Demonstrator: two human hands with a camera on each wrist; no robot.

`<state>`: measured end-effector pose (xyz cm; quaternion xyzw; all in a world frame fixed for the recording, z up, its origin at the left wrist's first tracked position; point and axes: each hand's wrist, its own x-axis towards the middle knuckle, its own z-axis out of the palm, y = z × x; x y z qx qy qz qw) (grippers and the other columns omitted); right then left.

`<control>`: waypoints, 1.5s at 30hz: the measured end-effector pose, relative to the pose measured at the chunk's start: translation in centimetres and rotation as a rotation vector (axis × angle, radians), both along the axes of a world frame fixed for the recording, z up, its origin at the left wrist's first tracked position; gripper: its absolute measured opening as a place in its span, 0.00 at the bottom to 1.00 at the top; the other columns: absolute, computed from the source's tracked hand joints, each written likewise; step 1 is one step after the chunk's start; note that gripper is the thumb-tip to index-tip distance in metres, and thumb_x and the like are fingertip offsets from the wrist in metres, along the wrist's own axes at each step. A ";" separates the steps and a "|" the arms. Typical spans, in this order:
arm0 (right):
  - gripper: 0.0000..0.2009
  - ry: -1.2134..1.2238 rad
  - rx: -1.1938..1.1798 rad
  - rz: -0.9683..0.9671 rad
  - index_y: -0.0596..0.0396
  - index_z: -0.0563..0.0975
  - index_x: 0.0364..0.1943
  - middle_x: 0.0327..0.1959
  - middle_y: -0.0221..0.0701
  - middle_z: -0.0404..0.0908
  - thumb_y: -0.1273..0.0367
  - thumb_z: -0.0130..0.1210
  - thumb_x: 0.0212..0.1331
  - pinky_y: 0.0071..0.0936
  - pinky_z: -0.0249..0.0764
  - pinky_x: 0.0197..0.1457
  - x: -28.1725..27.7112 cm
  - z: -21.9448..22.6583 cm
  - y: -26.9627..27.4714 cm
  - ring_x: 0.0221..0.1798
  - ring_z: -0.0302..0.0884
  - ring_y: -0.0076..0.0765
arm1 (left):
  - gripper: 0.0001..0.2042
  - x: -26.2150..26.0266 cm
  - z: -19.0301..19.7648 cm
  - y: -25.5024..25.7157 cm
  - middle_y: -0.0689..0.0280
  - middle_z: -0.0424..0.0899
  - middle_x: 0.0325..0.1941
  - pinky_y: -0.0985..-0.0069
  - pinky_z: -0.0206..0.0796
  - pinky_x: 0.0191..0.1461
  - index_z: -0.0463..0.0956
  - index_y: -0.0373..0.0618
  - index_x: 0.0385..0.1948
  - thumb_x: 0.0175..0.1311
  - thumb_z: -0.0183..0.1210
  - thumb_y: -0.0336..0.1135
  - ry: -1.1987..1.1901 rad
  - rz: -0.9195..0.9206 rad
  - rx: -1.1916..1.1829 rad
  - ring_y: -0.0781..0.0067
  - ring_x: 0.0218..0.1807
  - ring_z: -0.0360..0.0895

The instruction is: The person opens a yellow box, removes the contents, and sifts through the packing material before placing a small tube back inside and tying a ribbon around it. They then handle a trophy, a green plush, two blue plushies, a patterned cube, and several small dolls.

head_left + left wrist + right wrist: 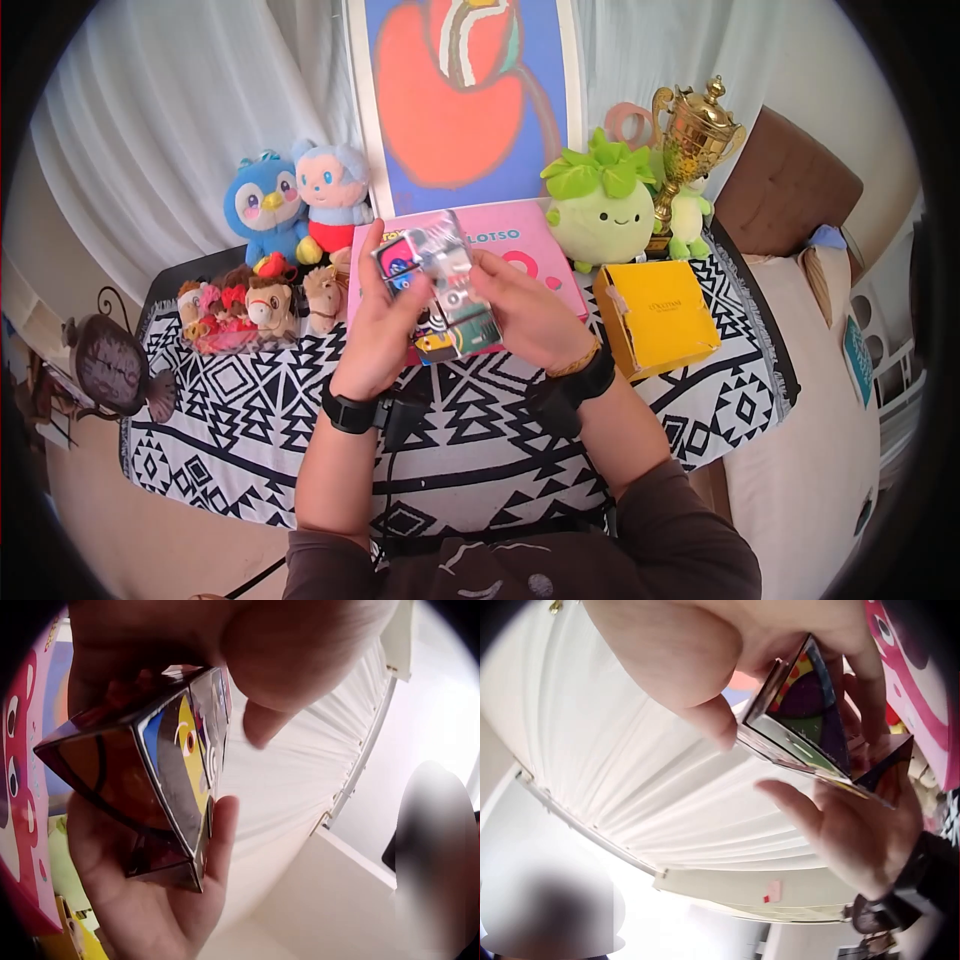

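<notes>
A glossy folding puzzle cube, printed with colourful cartoon-like pictures, is held up in front of my chest. My left hand grips its left side, thumb across the front. My right hand holds the right side, its thumb near the upper right edge. In the left wrist view the folding puzzle cube shows angled faces, with a yellow and grey picture along one side. From the right wrist, the folding puzzle cube appears partly unfolded, its sections meeting at slanted edges. Fingers behind it are mostly hidden.
Behind the hands lies a pink box. A yellow box stands at right, near a green plush and a gold trophy. Blue plush toys and small horse dolls sit left on the patterned cloth.
</notes>
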<state>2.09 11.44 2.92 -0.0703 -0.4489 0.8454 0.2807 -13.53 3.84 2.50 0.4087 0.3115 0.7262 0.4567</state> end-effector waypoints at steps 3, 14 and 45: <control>0.18 -0.132 0.187 -0.152 0.57 0.65 0.57 0.47 0.27 0.74 0.62 0.47 0.69 0.22 0.71 0.52 -0.8 -0.1 -1.0 0.49 0.72 0.19 | 0.41 0.4 -0.1 -0.1 0.54 0.58 0.68 0.70 0.52 0.69 0.34 0.47 0.71 0.64 0.56 0.27 0.302 0.030 0.015 0.67 0.67 0.59; 0.31 -0.314 0.622 -0.180 0.60 0.54 0.65 0.63 0.44 0.56 0.53 0.45 0.68 0.30 0.61 0.64 -0.6 -1.1 -1.0 0.65 0.58 0.35 | 0.39 0.6 0.7 -0.8 0.55 0.60 0.67 0.73 0.56 0.67 0.40 0.42 0.71 0.61 0.57 0.24 0.647 0.115 0.081 0.70 0.64 0.64; 0.38 -0.106 1.087 -0.651 0.55 0.72 0.56 0.49 0.32 0.75 0.62 0.75 0.35 0.26 0.72 0.55 3.8 4.8 -2.9 0.50 0.74 0.28 | 0.31 -1.4 4.8 -4.9 0.63 0.74 0.51 0.75 0.65 0.59 0.72 0.37 0.52 0.40 0.73 0.26 0.680 0.163 0.124 0.73 0.54 0.73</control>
